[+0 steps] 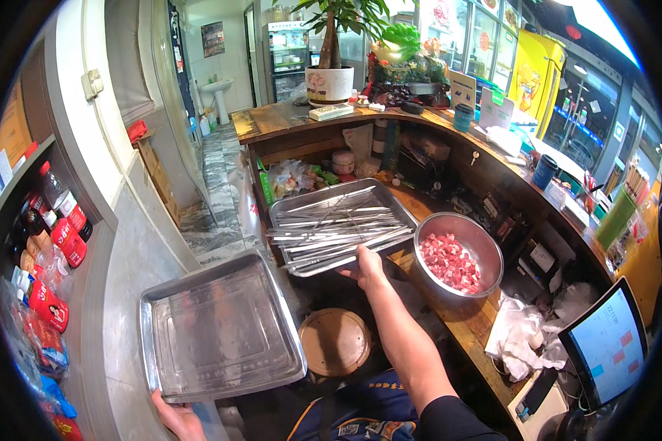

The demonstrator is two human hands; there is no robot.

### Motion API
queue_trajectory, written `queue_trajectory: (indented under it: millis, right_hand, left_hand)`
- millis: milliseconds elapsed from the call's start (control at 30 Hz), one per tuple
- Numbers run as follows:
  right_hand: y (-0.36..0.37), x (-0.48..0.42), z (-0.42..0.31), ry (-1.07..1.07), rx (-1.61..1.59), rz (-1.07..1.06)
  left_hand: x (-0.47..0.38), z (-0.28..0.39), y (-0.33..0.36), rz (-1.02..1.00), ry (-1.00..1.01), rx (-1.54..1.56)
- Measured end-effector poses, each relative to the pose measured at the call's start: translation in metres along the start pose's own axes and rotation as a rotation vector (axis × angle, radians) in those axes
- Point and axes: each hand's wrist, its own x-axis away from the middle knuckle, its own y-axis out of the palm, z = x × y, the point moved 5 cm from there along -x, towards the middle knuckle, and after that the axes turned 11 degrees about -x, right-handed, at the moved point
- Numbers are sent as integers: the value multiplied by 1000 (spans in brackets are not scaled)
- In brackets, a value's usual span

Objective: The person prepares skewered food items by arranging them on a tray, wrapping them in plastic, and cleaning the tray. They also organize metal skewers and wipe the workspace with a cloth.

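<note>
My left hand (177,420) grips the near left corner of a bare rectangular metal tray (215,336), held out tilted over the floor. My right hand (367,268) has hold of the near rim of a second metal tray (303,271). Many flat metal skewers (342,229) lie in that tray, mostly side by side, with a few crossing and some ends sticking past the left rim. To its right stands a steel bowl (488,259) with cubed raw meat (449,263) heaped on its left side.
A round stool (335,342) stands below, between me and the wooden counter (458,322). Crumpled white tissue (521,339) and a screen (607,342) sit at the right. Bottles (69,242) fill the shelf at the left. A potted plant (329,82) stands on the upper countertop.
</note>
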Motion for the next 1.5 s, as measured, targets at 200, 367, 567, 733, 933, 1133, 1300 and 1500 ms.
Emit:
queue_trajectory:
  millis: [200,367,567,733,933,1133,1300,1500]
  right_hand:
    - [-16,26,-11,-63,108,77]
    - [-29,38,-7,-79,161,91]
    - [-28,43,-5,-142,188,99]
    - [-31,80,9,-120,173,70]
    - [-57,93,60,-255,316,93]
    - [-26,156,49,-51,181,37]
    - [-28,153,56,-99,66,25]
    - [-40,138,50,-193,103,43]
  left_hand:
    - [13,8,9,-16,16,12]
    - [22,19,17,-7,33,3]
    - [23,18,27,2,19,46]
    - [16,24,43,23,23,57]
    - [11,45,94,-59,22,80]
    - [1,67,107,-120,62,72]
    - [-23,119,163,-224,181,41]
    - [-145,145,311,-321,162,19]
